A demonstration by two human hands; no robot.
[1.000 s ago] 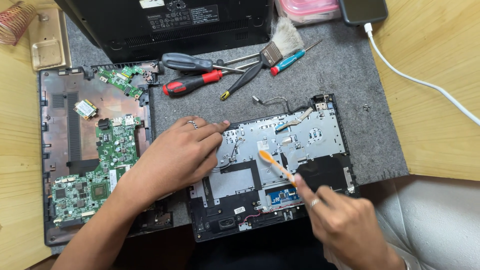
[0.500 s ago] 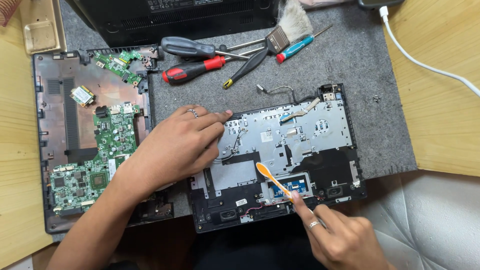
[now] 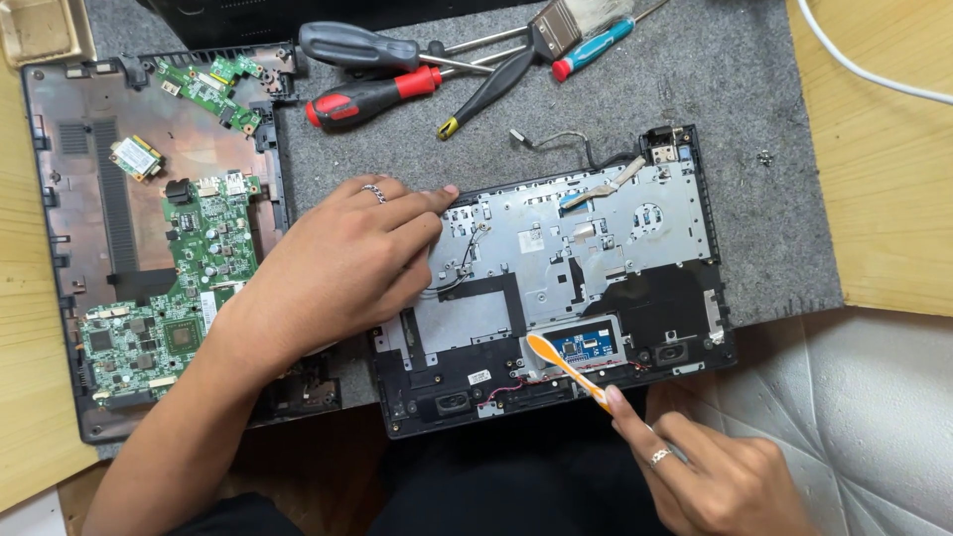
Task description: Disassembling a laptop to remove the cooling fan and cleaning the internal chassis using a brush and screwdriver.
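Observation:
A black laptop palmrest panel lies face down on the grey felt mat, its silver metal backing up. My left hand presses flat on its left end, fingers closed, a ring on one finger. My right hand pinches an orange plastic pry tool whose rounded tip rests at the left edge of the small blue touchpad board, near the panel's front edge.
To the left lies an open laptop base with green circuit boards. Red and black screwdrivers, a brush and a blue driver lie at the mat's back. A white cable crosses the wooden table.
The pry tool's tip has slid down and left from the panel's middle to the touchpad board's edge. My left hand stays pressed on the panel. The view has shifted closer.

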